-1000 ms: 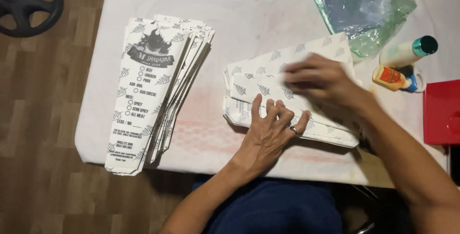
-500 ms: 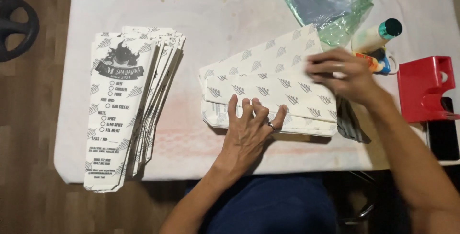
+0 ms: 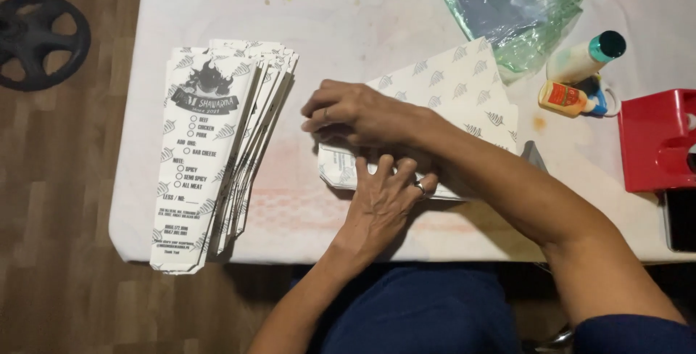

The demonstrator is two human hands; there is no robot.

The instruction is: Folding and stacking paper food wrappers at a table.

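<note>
Head view shows a small stack of patterned white paper sleeves [image 3: 464, 100] lying near the middle of the worktop [image 3: 348, 20]. Left hand [image 3: 384, 198] lies flat on the stack's near edge, fingers spread and holding nothing. Right hand [image 3: 355, 111] reaches across over the stack's left end, fingers curled on the top sleeve; whether it grips the paper I cannot tell. Well apart on the left lies a fanned pile of printed flat sleeves [image 3: 210, 158], overhanging the near edge. Beyond the stack sits a crumpled clear-green plastic bag [image 3: 515, 6]; beside it lie a white bottle with a teal cap [image 3: 583, 56], a small orange bottle [image 3: 565, 98] and a red box [image 3: 656, 140].
</note>
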